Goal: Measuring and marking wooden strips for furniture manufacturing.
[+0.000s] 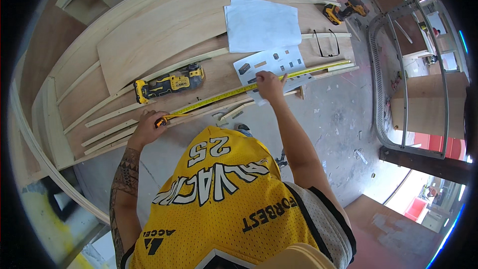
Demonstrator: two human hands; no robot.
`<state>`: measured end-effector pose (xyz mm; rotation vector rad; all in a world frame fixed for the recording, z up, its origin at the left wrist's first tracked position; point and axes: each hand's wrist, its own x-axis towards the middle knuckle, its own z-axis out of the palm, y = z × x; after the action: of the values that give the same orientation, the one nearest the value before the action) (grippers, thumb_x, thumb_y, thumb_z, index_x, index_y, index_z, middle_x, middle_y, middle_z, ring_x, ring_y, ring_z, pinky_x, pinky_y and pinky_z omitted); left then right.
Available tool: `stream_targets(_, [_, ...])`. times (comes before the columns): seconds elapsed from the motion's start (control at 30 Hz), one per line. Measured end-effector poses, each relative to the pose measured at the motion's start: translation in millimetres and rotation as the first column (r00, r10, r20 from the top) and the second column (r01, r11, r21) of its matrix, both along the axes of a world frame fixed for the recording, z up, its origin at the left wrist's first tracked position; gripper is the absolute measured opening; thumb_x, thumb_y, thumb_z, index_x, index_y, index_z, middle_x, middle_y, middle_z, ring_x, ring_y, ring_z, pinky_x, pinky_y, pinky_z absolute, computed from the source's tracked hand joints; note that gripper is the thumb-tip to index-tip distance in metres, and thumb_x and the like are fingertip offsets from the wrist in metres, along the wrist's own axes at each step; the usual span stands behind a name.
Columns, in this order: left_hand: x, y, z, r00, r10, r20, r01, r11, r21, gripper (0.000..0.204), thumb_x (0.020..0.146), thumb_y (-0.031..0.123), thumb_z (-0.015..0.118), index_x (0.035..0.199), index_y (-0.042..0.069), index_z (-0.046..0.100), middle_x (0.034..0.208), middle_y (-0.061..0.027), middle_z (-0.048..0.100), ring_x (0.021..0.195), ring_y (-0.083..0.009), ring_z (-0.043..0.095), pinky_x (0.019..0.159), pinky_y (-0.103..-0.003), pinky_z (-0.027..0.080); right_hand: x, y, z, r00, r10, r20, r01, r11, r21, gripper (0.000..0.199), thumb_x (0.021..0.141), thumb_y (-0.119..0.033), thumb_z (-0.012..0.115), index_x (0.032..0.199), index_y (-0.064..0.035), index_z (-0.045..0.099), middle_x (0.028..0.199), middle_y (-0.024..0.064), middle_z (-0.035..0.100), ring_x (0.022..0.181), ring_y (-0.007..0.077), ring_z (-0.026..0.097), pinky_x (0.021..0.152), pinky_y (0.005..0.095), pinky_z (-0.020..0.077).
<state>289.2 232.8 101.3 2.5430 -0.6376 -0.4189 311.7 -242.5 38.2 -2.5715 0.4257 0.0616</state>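
Note:
A yellow tape measure is drawn out along a thin wooden strip at the near edge of the workbench. My left hand grips its dark case at the left end of the blade. Farther along, my right hand is closed over the blade, fingers bent around it; whether it also holds something small I cannot tell. Under the right hand lies a printed drawing sheet, partly covered by the blade. A yellow-and-black cordless multi-tool rests just beyond the tape, between the hands.
Blank white sheets overlap the drawing. Eyeglasses lie to their right. A cordless drill sits at the far right corner. Several wooden strips cover the bench's left side. A metal-framed cart stands on the right, on the floor.

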Motion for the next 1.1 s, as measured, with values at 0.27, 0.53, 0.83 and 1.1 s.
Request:
stream_targets(0.27, [1.1,3.5,-5.2,0.998,-0.009,-0.055,0.011,0.999,0.036,0.047,0.076,0.019,0.073,0.122,0.012,0.070,0.101,-0.0126,0.064,0.099,-0.0333,0.051,0.095,-0.044,0.042,-19.5,-74.9,-11.1,0.959,0.149,0.240,-0.100,0.973,-0.206,0.044,0.079,-0.008,0.063,0.121,-0.0202,0.070,0.120,0.0044,0.068,0.130,0.0291,0.056,0.116,0.0784,0.0063])
stream_targets(0.53, [2.3,-0.5,-5.5,0.993,0.035,-0.117,-0.034,0.999,0.007,0.048,0.074,0.015,0.072,0.122,0.010,0.071,0.104,-0.0128,0.065,0.098,-0.0326,0.052,0.095,-0.043,0.044,-5.7,-110.8,6.4,0.964,0.264,0.019,-0.257,0.952,-0.166,0.039,0.076,-0.004,0.066,0.112,-0.0189,0.073,0.118,0.0045,0.064,0.132,0.0296,0.051,0.119,0.0757,0.0047])
stream_targets(0.83, [-3.2,-16.7,13.9,0.977,0.131,-0.171,-0.121,0.990,0.073,0.050,0.072,0.010,0.069,0.122,0.010,0.070,0.108,-0.0120,0.066,0.101,-0.0320,0.052,0.097,-0.041,0.043,-24.1,-138.8,17.5,0.882,0.438,0.173,-0.402,0.892,-0.207,0.032,0.080,-0.013,0.069,0.111,-0.0188,0.072,0.109,0.0035,0.063,0.123,0.0268,0.056,0.120,0.0727,0.0085])
stream_targets(1.1, [-10.6,-68.0,7.8,0.980,0.093,-0.179,-0.099,0.995,-0.026,0.047,0.074,0.013,0.067,0.121,0.011,0.070,0.110,-0.0114,0.065,0.103,-0.0332,0.053,0.104,-0.044,0.038,-36.8,-189.7,13.6,0.884,0.406,0.230,-0.354,0.905,-0.236,0.032,0.082,-0.012,0.070,0.113,-0.0196,0.071,0.111,0.0020,0.060,0.125,0.0255,0.053,0.123,0.0676,0.0086])
